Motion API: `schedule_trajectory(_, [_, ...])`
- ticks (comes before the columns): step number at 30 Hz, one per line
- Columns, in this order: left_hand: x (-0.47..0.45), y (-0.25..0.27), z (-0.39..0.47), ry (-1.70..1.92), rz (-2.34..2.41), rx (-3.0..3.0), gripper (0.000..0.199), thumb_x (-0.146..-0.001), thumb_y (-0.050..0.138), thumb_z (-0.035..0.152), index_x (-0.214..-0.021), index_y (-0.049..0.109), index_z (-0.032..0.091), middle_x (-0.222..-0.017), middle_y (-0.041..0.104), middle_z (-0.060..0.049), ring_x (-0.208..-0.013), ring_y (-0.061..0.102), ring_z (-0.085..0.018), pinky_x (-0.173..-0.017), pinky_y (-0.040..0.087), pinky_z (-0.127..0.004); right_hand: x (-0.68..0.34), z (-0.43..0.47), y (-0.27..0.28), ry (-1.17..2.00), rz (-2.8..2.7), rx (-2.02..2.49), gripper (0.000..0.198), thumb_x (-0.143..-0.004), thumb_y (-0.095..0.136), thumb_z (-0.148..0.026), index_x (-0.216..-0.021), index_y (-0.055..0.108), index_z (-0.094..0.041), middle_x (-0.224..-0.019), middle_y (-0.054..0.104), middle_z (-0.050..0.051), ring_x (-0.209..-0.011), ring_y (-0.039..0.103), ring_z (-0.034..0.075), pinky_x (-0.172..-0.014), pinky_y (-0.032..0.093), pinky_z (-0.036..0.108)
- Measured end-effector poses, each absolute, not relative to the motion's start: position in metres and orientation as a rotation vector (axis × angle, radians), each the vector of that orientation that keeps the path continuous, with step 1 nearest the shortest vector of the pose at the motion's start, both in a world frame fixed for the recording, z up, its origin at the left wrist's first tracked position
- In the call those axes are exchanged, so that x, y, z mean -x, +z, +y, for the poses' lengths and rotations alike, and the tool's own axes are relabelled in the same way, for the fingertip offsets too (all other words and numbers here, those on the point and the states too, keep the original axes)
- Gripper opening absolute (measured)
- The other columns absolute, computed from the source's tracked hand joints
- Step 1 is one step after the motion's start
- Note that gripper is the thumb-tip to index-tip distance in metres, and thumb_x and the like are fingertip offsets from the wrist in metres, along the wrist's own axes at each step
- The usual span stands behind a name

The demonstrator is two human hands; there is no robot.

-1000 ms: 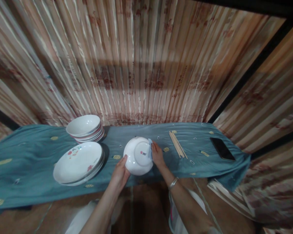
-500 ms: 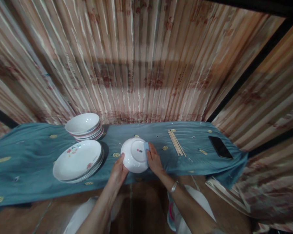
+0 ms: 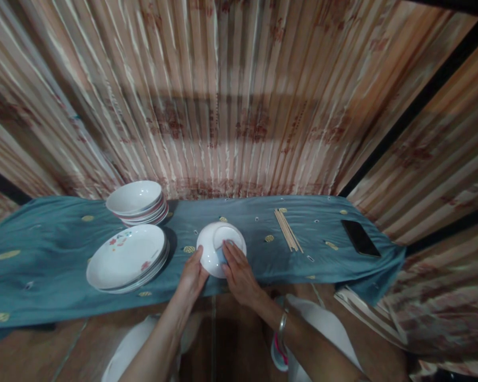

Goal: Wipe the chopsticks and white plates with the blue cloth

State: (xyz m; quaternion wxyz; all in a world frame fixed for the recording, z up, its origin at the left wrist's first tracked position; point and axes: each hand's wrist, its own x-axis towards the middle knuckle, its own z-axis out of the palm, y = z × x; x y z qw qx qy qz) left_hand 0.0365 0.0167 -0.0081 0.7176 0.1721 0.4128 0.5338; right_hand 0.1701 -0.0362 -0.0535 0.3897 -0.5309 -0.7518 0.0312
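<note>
A white bowl (image 3: pixel 209 236) is held bottom up over the front part of the cloth-covered table. My left hand (image 3: pixel 192 271) grips its left rim, thumb on the outer side. Pressed against the bowl's underside is a light blue cloth (image 3: pixel 220 257), mostly hidden under the fingers of my right hand (image 3: pixel 239 273). To the left lies a stack of white plates with flower prints (image 3: pixel 129 257). Just behind the plates stands a stack of bowls (image 3: pixel 137 201), right way up.
Several wooden chopsticks (image 3: pixel 288 230) lie right of the bowl. A black phone (image 3: pixel 360 237) rests near the right end of the table with its teal cloth (image 3: pixel 255 270). Pleated curtains (image 3: pixel 223 106) hang close behind, and a dark frame bar (image 3: pixel 402 114) slants at the right.
My right hand has moved the blue cloth from the bowl's right rim leftward and nearer to me, across its underside. The left hand keeps its hold on the rim.
</note>
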Motion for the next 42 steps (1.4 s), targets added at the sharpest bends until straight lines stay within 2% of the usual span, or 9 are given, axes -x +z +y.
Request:
schedule_trajectory(11, [-0.043,0.012,0.007,1.088,0.845,-0.634,0.047,-0.051,0.084,0.037,-0.085,0.067,0.009,-0.074,0.073,-0.010,-0.077,0.069,-0.024,-0.064,0.053,-0.029,-0.166,-0.018,-0.042,0.048,-1.885,1.371,0.080,-0.090,0.049,-0.032,-0.151,0.002,-0.010,-0.157,0.007,0.019,-0.145,0.008,0.030,-0.115,0.025,0.053])
schedule_trajectory(16, [-0.047,0.017,0.004,1.071,0.801,-0.678,0.050,-0.051,0.084,0.039,-0.088,0.069,0.010,-0.076,0.074,-0.009,-0.077,0.069,-0.024,-0.066,0.053,-0.030,-0.168,-0.017,-0.037,0.050,-1.805,1.419,0.083,-0.090,0.048,-0.033,-0.150,-0.004,-0.012,-0.158,-0.002,0.017,-0.145,0.005,0.031,-0.115,0.023,0.053])
schedule_trajectory(21, [-0.047,0.010,0.006,1.116,0.809,-0.615,0.049,-0.052,0.083,0.038,-0.088,0.068,0.009,-0.073,0.073,-0.010,-0.079,0.069,-0.025,-0.069,0.053,-0.031,-0.169,-0.014,-0.036,0.111,-1.730,1.393,0.064,-0.095,0.032,-0.024,-0.151,0.001,-0.016,-0.158,0.003,0.013,-0.146,0.007,0.026,-0.116,0.023,0.051])
schedule_trajectory(26, [-0.046,-0.002,0.011,1.168,0.815,-0.504,0.040,-0.054,0.083,0.033,-0.082,0.067,0.010,-0.070,0.073,-0.008,-0.071,0.069,-0.022,-0.068,0.053,-0.030,-0.172,-0.009,-0.040,0.179,-1.653,1.400,0.054,-0.095,0.031,-0.023,-0.147,0.018,-0.015,-0.157,0.009,0.014,-0.146,0.010,0.023,-0.116,0.025,0.048])
schedule_trajectory(30, [-0.046,-0.009,0.013,1.187,0.790,-0.468,0.033,-0.060,0.081,0.030,-0.082,0.067,0.010,-0.076,0.074,-0.010,-0.066,0.068,-0.019,-0.066,0.053,-0.028,-0.176,-0.008,-0.039,0.146,-1.619,1.441,0.051,-0.092,0.042,-0.029,-0.139,0.033,-0.013,-0.151,0.024,0.018,-0.142,0.023,0.026,-0.114,0.028,0.047])
schedule_trajectory(33, [-0.046,-0.013,0.014,1.202,0.783,-0.446,0.032,-0.059,0.081,0.028,-0.081,0.066,0.011,-0.072,0.073,-0.007,-0.061,0.065,-0.016,-0.061,0.051,-0.025,-0.178,-0.010,-0.037,0.092,-1.576,1.461,0.048,-0.088,0.051,-0.034,-0.131,0.045,-0.013,-0.140,0.039,0.019,-0.133,0.036,0.027,-0.111,0.033,0.047])
schedule_trajectory(37, [-0.046,-0.015,0.015,1.237,0.736,-0.458,0.039,-0.056,0.083,0.026,-0.086,0.062,0.014,-0.070,0.071,-0.002,-0.056,0.062,-0.012,-0.057,0.049,-0.022,-0.179,-0.014,-0.036,0.120,-1.618,1.401,0.029,-0.090,0.050,-0.032,-0.114,0.060,-0.018,-0.123,0.055,0.014,-0.119,0.051,0.023,-0.105,0.042,0.043])
schedule_trajectory(39, [-0.046,-0.016,0.016,1.227,0.723,-0.479,0.042,-0.056,0.083,0.028,-0.089,0.061,0.014,-0.070,0.071,-0.001,-0.057,0.061,-0.011,-0.058,0.048,-0.022,-0.179,-0.016,-0.037,0.125,-1.689,1.351,0.027,-0.092,0.046,-0.028,-0.112,0.062,-0.019,-0.122,0.059,0.012,-0.117,0.053,0.022,-0.104,0.044,0.041])
schedule_trajectory(42, [-0.046,-0.016,0.016,1.215,0.732,-0.509,0.043,-0.057,0.083,0.029,-0.091,0.062,0.013,-0.072,0.070,-0.002,-0.059,0.061,-0.012,-0.060,0.048,-0.022,-0.181,-0.017,-0.038,0.089,-1.779,1.283,0.034,-0.094,0.040,-0.024,-0.121,0.060,-0.018,-0.129,0.056,0.013,-0.123,0.050,0.022,-0.106,0.043,0.041])
